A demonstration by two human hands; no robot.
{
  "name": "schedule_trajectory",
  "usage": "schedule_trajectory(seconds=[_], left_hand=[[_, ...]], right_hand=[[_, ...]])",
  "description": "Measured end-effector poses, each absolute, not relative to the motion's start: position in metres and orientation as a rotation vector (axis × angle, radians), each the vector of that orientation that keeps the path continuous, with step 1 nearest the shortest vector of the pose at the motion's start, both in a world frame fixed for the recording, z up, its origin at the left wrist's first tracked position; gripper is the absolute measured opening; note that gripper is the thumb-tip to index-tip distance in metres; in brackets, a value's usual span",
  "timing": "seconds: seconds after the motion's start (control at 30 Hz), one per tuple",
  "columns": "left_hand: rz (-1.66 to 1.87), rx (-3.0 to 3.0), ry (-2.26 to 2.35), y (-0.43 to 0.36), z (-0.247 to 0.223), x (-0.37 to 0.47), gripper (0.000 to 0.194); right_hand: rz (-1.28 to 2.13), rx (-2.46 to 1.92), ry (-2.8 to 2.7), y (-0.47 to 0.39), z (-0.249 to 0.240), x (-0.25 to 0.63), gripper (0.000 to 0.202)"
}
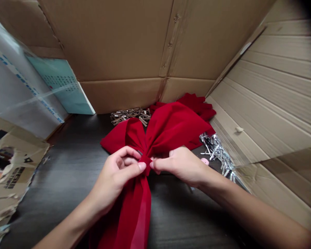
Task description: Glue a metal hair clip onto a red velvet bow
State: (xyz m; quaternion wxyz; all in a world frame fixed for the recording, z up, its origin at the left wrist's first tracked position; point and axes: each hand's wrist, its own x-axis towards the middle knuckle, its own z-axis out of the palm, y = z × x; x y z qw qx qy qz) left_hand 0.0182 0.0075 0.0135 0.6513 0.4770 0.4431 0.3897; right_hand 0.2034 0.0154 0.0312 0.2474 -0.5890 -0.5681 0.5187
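Observation:
A large red fabric bow [176, 124] lies in front of me, its loops spread left and right and its long tails hanging toward me over the table's near side. My left hand [124, 166] pinches the gathered knot at its centre, thumb on top. From the other side, my right hand [176, 162] grips the same knot with thumb and curled fingers. Both hands nearly touch there. A small dark bit shows beside the left fingers; I cannot make out what it is. Folded red fabric pieces [197, 105] lie behind the bow.
Metal clips [131, 114] are heaped behind the bow. Silver twist ties [217, 152] lie to the right, near a small pink round thing [205, 161]. Cardboard walls [124, 41] enclose the dark table [75, 166]. A torn carton [12, 180] stands left, below a light-blue sheet [63, 86].

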Motion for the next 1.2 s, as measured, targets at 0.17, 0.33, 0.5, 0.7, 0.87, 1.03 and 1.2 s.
schedule_trajectory(seconds=[0.17, 0.33, 0.5, 0.7, 0.87, 1.03, 1.2], left_hand=[[0.879, 1.078, 1.090, 0.009, 0.012, 0.020, 0.026], [0.940, 1.100, 1.106, 0.012, 0.010, 0.017, 0.020], [0.997, 1.220, 1.161, 0.012, 0.011, 0.017, 0.021], [1.010, 0.914, 0.956, 0.010, 0.012, 0.019, 0.027], [1.074, 0.518, 0.969, 0.010, 0.016, 0.020, 0.031], [0.893, 0.624, 0.767, 0.010, 0.015, 0.016, 0.013], [0.832, 0.661, 0.761, 0.008, 0.011, 0.012, 0.012]], right_hand=[[1.369, -1.640, -1.580, 0.017, 0.028, 0.199, 0.025], [1.513, -1.195, -1.406, 0.019, 0.022, 0.192, 0.018], [1.563, -1.212, -1.432, 0.017, 0.019, 0.187, 0.019], [1.492, -1.111, -1.498, 0.019, 0.020, 0.189, 0.021], [1.482, -1.079, -1.551, 0.021, 0.024, 0.193, 0.012], [1.526, -1.044, -1.531, 0.020, 0.026, 0.194, 0.014], [1.522, -1.008, -1.564, 0.019, 0.023, 0.195, 0.023]])
